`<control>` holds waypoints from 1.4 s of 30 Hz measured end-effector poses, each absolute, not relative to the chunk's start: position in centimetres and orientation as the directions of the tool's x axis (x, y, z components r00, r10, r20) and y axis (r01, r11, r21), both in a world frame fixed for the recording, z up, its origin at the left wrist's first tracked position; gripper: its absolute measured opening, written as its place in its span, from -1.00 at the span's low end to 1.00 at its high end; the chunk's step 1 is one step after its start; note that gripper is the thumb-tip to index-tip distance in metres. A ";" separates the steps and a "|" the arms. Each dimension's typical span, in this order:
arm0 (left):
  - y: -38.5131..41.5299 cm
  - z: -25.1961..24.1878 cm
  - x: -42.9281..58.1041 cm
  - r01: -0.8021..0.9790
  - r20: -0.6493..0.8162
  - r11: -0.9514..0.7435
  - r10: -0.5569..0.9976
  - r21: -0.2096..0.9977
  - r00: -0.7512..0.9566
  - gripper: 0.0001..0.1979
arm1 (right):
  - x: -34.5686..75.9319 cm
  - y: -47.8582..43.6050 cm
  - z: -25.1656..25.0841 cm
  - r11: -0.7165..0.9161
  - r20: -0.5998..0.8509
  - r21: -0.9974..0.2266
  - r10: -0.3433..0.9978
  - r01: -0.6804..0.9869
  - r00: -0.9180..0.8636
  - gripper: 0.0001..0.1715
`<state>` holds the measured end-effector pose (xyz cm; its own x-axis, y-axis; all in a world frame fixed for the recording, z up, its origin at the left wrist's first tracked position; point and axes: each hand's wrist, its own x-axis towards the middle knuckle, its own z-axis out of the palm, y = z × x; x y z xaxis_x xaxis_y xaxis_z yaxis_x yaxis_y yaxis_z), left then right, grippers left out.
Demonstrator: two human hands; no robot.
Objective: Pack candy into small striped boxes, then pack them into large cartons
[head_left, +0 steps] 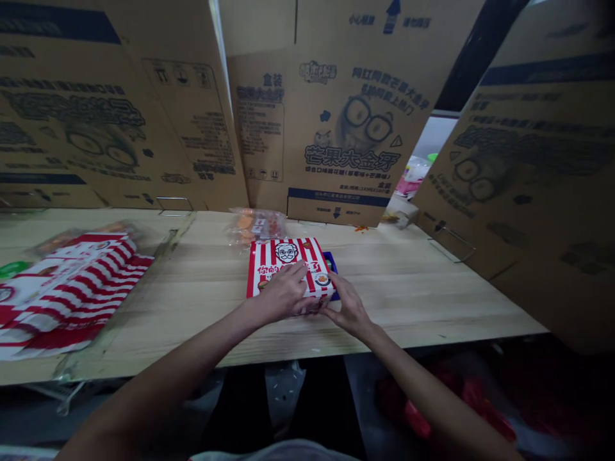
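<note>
A red-and-white striped cardboard box [288, 262] with a cartoon face on its lid lies on the wooden table. Over its front edge and top my left hand [284, 291] is closed, some fingers curled on the lid. At the box's right front corner my right hand [350, 306] grips it between thumb and fingers. A blue inner tray [332, 262] sticks out of the box's right end, partly hidden by my right hand; its contents are too small to make out.
Flattened striped cartons [81, 291] lie stacked on the left, near a green object [13, 269]. A clear plastic bag with orange pieces [254, 225] sits behind the box. Tall printed cardboard cartons [355, 128] wall the table's back and right. Orange crumbs [361, 228] lie near them.
</note>
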<state>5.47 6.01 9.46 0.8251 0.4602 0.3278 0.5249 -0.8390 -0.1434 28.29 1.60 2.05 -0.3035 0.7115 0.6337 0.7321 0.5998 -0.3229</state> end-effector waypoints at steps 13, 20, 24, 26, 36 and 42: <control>7.3 10.6 9.2 0.433 0.178 -0.901 0.424 -0.016 0.888 -0.64 | 27.0 2.3 -0.2 0.519 0.706 -0.418 0.702 0.746 -0.093 -0.10; 8.1 11.4 10.0 0.355 0.104 -0.934 0.349 -0.037 0.931 -0.63 | 27.0 2.5 0.1 0.495 0.689 -0.468 0.723 0.732 -0.048 -0.09; 8.3 11.7 9.9 0.335 0.090 -0.941 0.331 -0.040 0.939 -0.65 | 27.0 2.3 0.7 0.510 0.682 -0.473 0.729 0.718 -0.068 -0.04; 8.1 11.6 9.7 0.310 0.074 -0.950 0.307 -0.035 0.949 -0.70 | 27.0 2.3 0.7 0.521 0.681 -0.470 0.728 0.712 -0.083 -0.02; 4.4 7.2 6.4 0.522 0.221 -0.803 0.474 -0.289 0.852 -0.53 | 27.3 1.8 0.9 0.628 0.766 -0.271 0.600 0.730 -0.231 -0.37; 4.0 5.3 5.5 0.535 0.419 -0.785 0.392 -0.312 0.819 -0.60 | 27.6 2.1 0.9 0.712 0.805 -0.107 0.472 0.694 -0.360 -0.51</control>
<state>5.50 4.00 5.27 0.8193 0.3916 0.4188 0.5348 -0.7853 -0.3119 27.65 2.08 0.89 -0.3596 0.4717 0.8051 0.6941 0.7119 -0.1071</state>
